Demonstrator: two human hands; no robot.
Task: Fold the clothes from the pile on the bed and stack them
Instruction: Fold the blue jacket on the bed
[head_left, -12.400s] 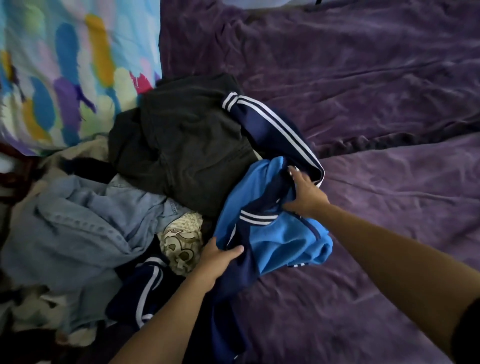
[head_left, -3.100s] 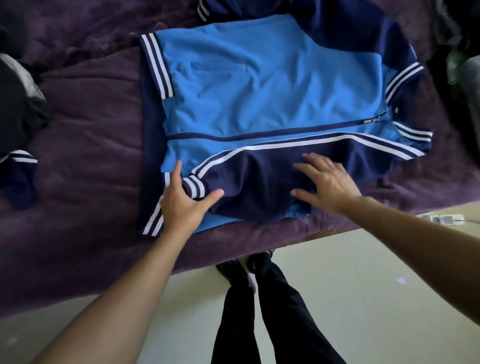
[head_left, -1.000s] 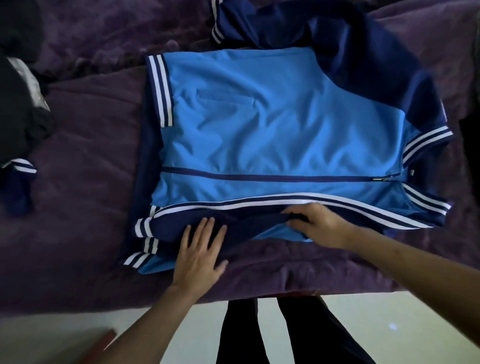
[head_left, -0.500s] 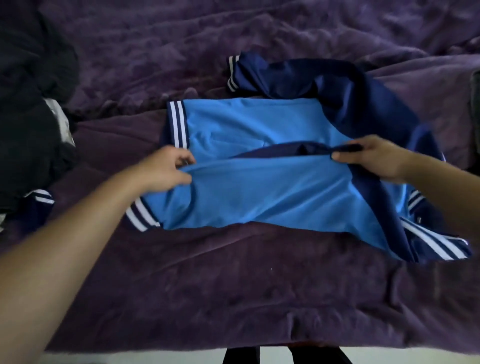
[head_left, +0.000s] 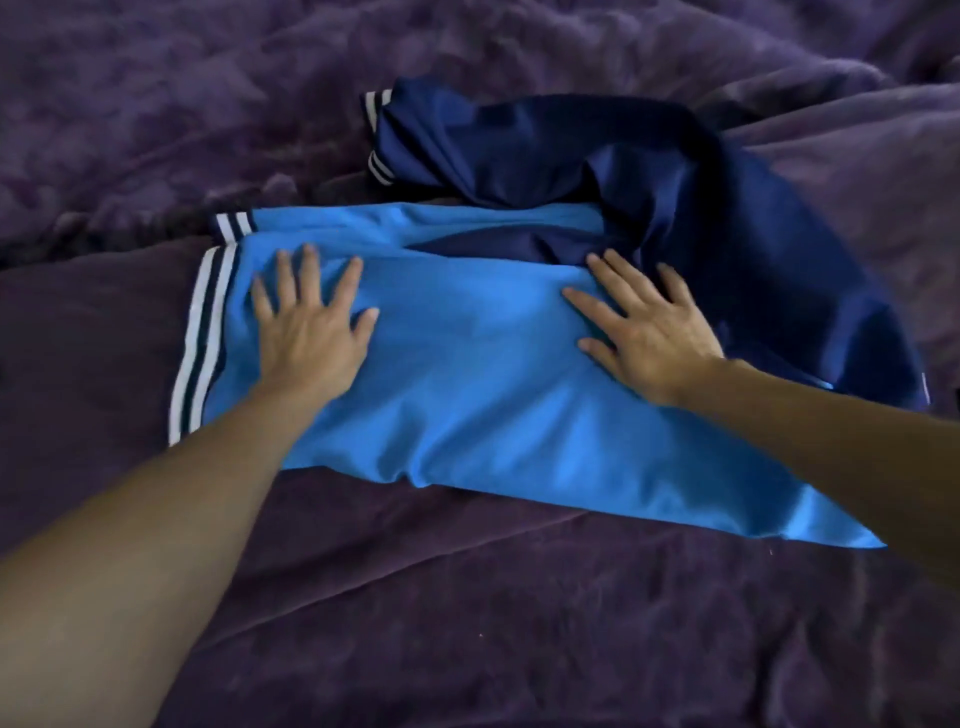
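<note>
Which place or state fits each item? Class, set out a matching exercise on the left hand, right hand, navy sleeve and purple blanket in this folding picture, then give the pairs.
Column one:
1 left hand
2 right hand
3 navy sleeve
4 purple blanket

Column two:
A bunched at the far side, not folded in
B flat on the jacket, beside the striped hem
C flat on the jacket where light blue meets navy
D spread under the jacket

Pairs: 1-B, 2-C, 3-A, 4-D
</note>
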